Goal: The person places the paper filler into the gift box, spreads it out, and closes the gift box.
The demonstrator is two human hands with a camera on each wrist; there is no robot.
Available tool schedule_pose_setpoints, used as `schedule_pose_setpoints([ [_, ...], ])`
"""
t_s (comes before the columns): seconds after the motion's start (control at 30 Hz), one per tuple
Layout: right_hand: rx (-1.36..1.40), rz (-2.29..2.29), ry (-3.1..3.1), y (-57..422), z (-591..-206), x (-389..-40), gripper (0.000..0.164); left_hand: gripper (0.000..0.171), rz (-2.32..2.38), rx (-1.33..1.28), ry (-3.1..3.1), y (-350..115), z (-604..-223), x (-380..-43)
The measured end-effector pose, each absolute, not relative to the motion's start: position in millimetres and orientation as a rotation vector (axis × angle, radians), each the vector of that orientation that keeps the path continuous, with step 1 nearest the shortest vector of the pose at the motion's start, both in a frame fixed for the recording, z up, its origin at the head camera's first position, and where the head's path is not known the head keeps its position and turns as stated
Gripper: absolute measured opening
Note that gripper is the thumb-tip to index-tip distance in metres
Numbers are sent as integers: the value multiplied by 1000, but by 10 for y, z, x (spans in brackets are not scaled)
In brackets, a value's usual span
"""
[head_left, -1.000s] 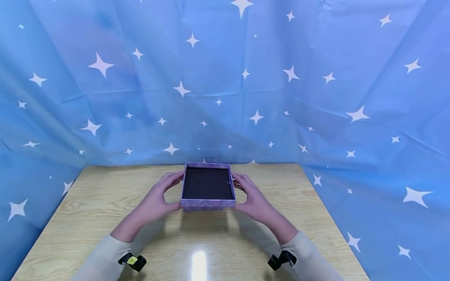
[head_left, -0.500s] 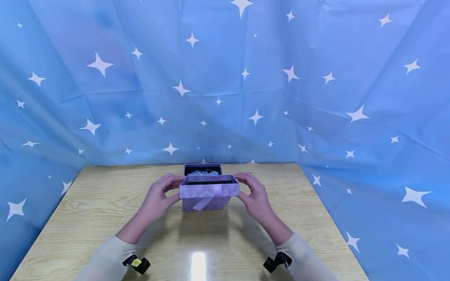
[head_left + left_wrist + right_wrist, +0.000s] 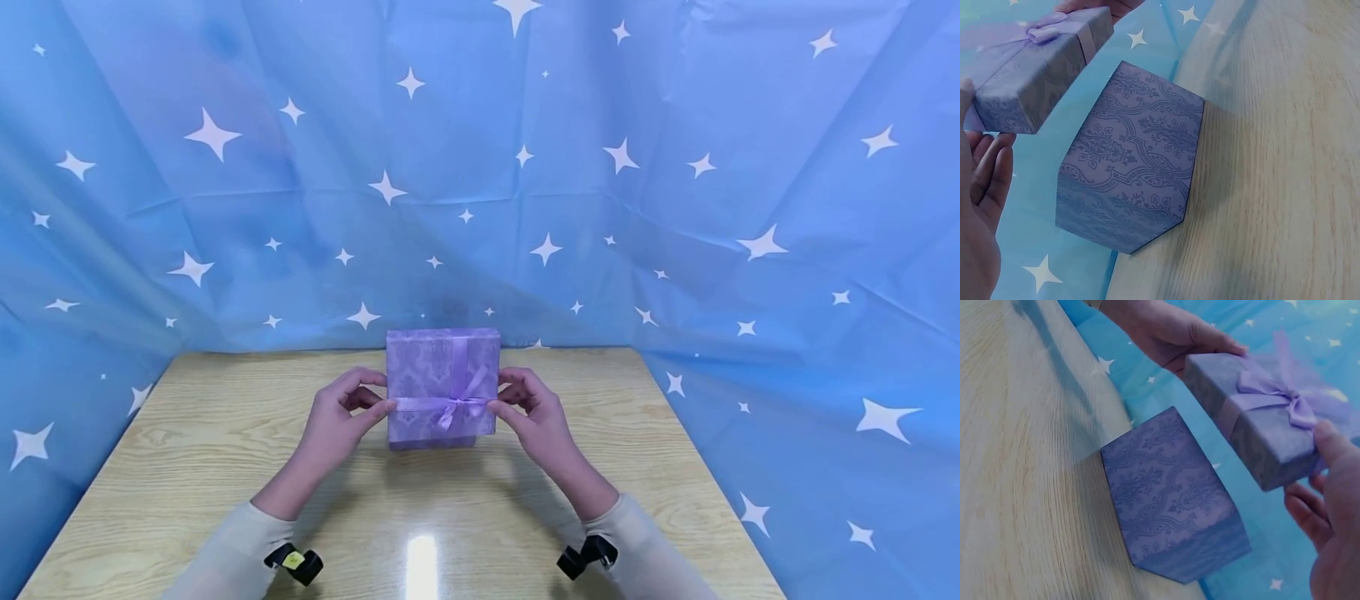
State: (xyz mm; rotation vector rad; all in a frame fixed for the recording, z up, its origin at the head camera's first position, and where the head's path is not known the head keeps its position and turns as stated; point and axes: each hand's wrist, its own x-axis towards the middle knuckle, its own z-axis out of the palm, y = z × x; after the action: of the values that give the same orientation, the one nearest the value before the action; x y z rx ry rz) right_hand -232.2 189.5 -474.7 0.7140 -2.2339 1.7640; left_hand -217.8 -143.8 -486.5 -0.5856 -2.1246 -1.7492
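Observation:
A purple patterned box lid (image 3: 423,367) with a lilac ribbon bow (image 3: 1294,397) is tilted up, its outer face towards the head camera. My left hand (image 3: 337,421) pinches its left edge, thumb on the ribboned face and fingers on the side and underneath. On the opposite edge my right hand (image 3: 542,421) grips it the same way. Below and behind the lid stands the matching box base (image 3: 1129,150), upright on the table. Both wrist views show a gap between lid and base. From the head, the lid covers most of the base, and its inside is hidden.
The light wood table (image 3: 247,400) reaches back to a blue star-printed cloth (image 3: 480,167), which hangs close behind the box base. Black wrist camera mounts (image 3: 294,562) sit on both sleeves. A bright light reflection lies on the front of the table.
Both hands have turned the lid over: its dark inside faced up, then its side showed, and now its ribboned top faces the head camera. The box base stays in place.

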Motion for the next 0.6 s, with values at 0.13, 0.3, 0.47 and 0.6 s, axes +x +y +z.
schedule_pose_setpoints([
  [0.13,816,1735,-2199,1884,-4777,-2335,66,52,-1756,-564,-2131,-1452,-4868,-2155],
  [0.3,941,1700,-2159,1887,-4806,-2350,76,68,-1763,-618,-2084,-1446,-4887,-2157],
  [0.47,956,1684,-2181,1895,-4808,-2350,75,69,-1770,-649,-2069,-1437,-4892,-2146],
  [0.6,980,1733,-2218,1924,-4793,-2341,84,76,-1802,-658,-2102,-1453,-4907,-2144],
])
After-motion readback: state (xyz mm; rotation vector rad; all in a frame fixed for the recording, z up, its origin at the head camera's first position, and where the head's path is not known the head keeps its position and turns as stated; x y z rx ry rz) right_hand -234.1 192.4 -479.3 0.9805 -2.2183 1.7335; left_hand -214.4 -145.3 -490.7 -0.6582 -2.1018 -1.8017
